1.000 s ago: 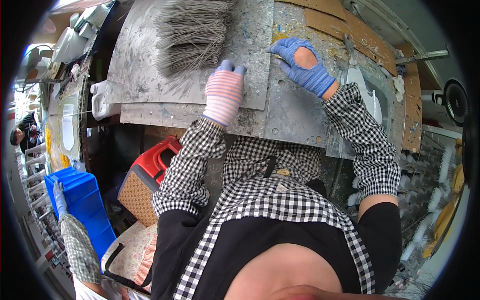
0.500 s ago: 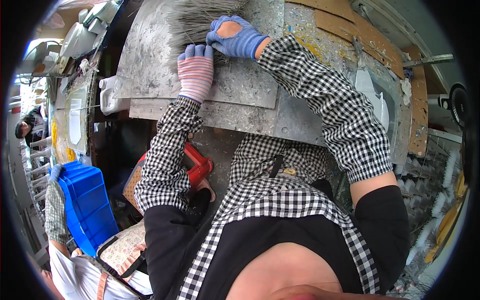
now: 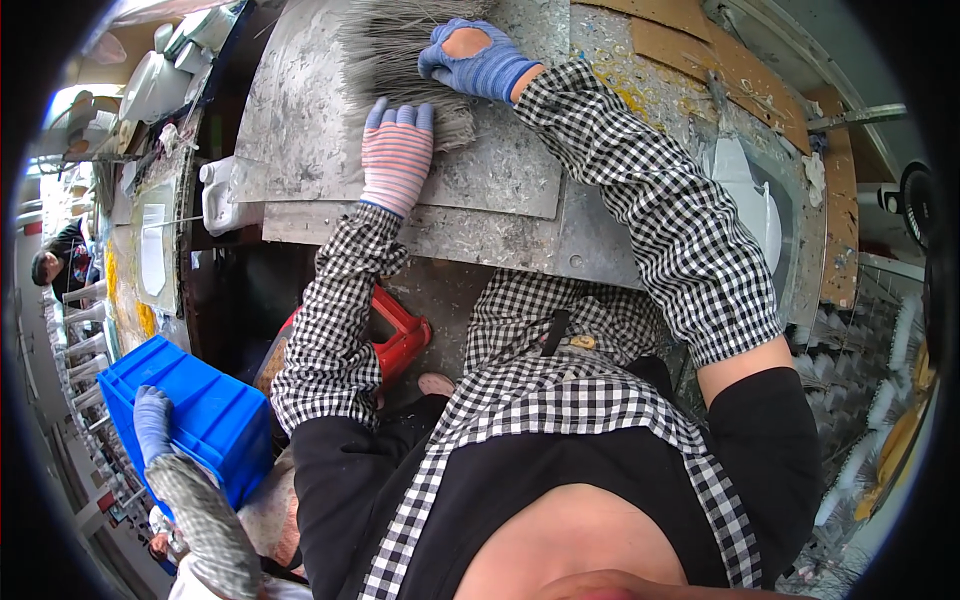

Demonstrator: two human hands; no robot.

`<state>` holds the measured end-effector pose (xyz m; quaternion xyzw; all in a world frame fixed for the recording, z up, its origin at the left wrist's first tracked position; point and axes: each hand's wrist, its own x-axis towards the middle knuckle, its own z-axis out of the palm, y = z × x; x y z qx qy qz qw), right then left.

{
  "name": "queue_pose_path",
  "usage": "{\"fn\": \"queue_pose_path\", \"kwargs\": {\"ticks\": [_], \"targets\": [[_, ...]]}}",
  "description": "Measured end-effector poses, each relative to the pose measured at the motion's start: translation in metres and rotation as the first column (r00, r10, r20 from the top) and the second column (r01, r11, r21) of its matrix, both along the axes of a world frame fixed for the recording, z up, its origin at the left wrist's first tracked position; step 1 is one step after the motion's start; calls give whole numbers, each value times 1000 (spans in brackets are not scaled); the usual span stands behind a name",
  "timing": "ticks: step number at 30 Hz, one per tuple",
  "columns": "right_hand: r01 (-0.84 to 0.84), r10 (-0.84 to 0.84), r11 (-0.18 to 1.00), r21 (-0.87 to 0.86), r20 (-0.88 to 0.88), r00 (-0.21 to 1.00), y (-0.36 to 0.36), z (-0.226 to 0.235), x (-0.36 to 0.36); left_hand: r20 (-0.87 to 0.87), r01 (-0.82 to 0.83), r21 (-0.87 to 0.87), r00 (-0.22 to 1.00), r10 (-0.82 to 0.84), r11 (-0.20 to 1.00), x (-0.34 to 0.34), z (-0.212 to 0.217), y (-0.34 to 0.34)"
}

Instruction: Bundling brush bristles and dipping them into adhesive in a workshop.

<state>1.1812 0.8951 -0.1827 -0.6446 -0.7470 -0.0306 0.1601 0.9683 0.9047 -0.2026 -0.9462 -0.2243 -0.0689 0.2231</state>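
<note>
We see the grey wire pile [image 3: 390, 55] at twelve o'clock on our worktop [image 3: 480, 235], our left hand [image 3: 398, 155] resting outstretched against its six o'clock edge, seemingly steadying strands, while our right hand [image 3: 478, 60] curls at three o'clock, its grip unclear.

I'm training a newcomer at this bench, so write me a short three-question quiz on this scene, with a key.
1. True or false: the wearer's left hand is in a striped glove.
2. Fill in the blank: a co-worker's gloved hand rests on a ____ crate.
3. Which pile of material are the wearer's left hand and right hand nearest to?

Key:
1. True.
2. Blue.
3. The bundle of thin grey strands.
</note>
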Motion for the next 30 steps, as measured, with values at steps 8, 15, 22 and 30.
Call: {"fn": "queue_pose_path", "kwargs": {"ticks": [8,15,22,30], "targets": [[-25,25,998,52,0,1000,-8,6,-2,254,-6,-99,967,31,995,-10,13,-33],[-154,155,984,-87,8,988,-12,30,-19,281,-57,-193,953,110,980,-11,-5,-22],[-412,414,910,-55,44,909,0,18,-30,274,-33,-198,958,88,980,-4,6,-37],[-313,289,948,51,273,918,19,6,-28,259,-13,-317,961,100,948,-26,7,-46]]}}
